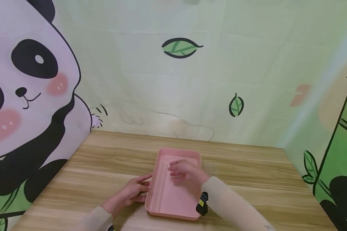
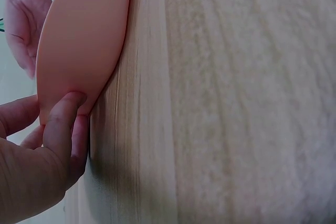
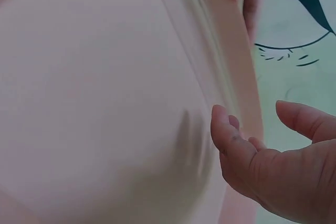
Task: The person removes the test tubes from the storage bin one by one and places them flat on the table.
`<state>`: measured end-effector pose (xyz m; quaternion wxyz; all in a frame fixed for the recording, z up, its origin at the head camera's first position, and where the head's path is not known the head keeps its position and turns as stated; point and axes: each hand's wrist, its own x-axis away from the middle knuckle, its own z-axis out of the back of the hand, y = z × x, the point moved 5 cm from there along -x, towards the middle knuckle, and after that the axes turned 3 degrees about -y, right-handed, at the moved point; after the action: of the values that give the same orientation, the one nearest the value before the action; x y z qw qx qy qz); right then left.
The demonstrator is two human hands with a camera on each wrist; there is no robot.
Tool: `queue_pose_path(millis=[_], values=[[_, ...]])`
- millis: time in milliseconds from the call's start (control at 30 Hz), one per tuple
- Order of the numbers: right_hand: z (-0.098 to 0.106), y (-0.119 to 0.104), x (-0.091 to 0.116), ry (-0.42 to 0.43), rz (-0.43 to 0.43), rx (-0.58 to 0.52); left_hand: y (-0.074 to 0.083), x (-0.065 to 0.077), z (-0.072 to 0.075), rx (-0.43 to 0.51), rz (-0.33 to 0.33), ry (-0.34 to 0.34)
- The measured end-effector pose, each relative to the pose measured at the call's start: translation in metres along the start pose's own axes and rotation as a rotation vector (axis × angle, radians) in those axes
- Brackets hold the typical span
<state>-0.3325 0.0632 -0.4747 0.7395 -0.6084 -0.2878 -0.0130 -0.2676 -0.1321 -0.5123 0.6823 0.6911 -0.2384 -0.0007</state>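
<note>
Fingers (image 3: 226, 129) of the right hand (image 1: 186, 171) loosely bent and parted, gripping nothing that shows. They hang over the inside of a pink rectangular tray (image 1: 180, 199), upper half, pointing towards its left long wall. Right-wrist view: their tips overlap the lower end of a clear, glossy ribbed strip (image 3: 197, 40), with one digit standing apart from the rest. A soft shadow falls on the tray floor beside them. Contact with the strip: cannot tell.

Strip runs lengthwise along the tray's left side, close to the wall. Looks like transparent plastic; cannot tell whether it is a loose piece or part of the tray.

Left hand (image 1: 134, 191) at the outside of that same wall, about midway along. Left-wrist view: one fingertip pressed flat to the outer face, another digit reaching the rim, so the wall sits pinched between them. A further finger tucks low, near the tray's bottom edge.

Tray lies flat on a wood-grain table (image 1: 104, 163), long sides running away from the person, between the two hands. Cream sleeves (image 1: 229, 200) on both arms; a black-and-yellow device (image 1: 202, 203) at the right wrist, just over the tray's lower right rim. Behind the table, a pale green backdrop (image 1: 133, 64) printed with a panda (image 1: 66, 83) on the left and leaves (image 1: 179, 48).
</note>
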Motion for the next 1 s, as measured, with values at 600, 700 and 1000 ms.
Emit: queue_pose_path(millis=[600,700,1000], values=[[-0.02,0.008,-0.009,0.052,-0.06,0.031,-0.002,-0.002,-0.001,-0.003,0.001,-0.009],[-0.023,0.008,-0.007,0.063,-0.056,0.033,-0.002,-0.002,-0.001,-0.001,0.002,-0.01],[-0.035,0.005,-0.007,0.143,-0.031,0.05,-0.001,-0.001,0.0,-0.009,0.001,-0.003]])
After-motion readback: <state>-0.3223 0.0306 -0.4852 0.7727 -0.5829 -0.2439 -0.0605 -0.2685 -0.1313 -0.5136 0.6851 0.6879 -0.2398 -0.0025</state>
